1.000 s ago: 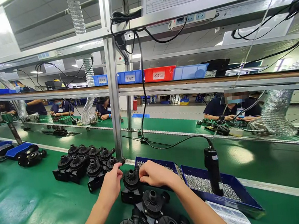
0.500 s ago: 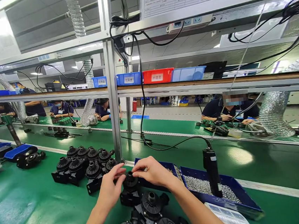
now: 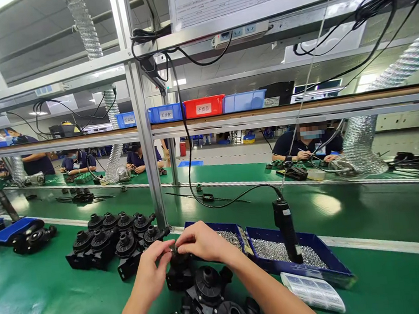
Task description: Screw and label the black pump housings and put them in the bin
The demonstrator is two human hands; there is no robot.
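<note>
My left hand [image 3: 151, 268] is at the left of a black pump housing [image 3: 180, 273], thumb and forefinger drawn together at its top. From the right, my right hand [image 3: 200, 244] reaches over the same housing, its fingertips pinched close to those of my left. Whatever small piece sits between the fingertips is too small to name. The fingers cover most of the housing's top. Closer to me stand more black pump housings [image 3: 208, 284] with round ribbed covers and upright spouts.
Beyond my left hand are rows of black pump housings [image 3: 99, 240]. A blue tray [image 3: 339, 270] of small metal screws sits right, a black electric screwdriver [image 3: 287, 231] hanging over it. Beside it lies a white printed packet [image 3: 313, 292]. A metal post [image 3: 145, 148] rises ahead; co-workers sit beyond.
My fingertips have come closer together over the top of the pump housing, hiding its spout. The camera view has shifted slightly, so the surroundings sit further left.
</note>
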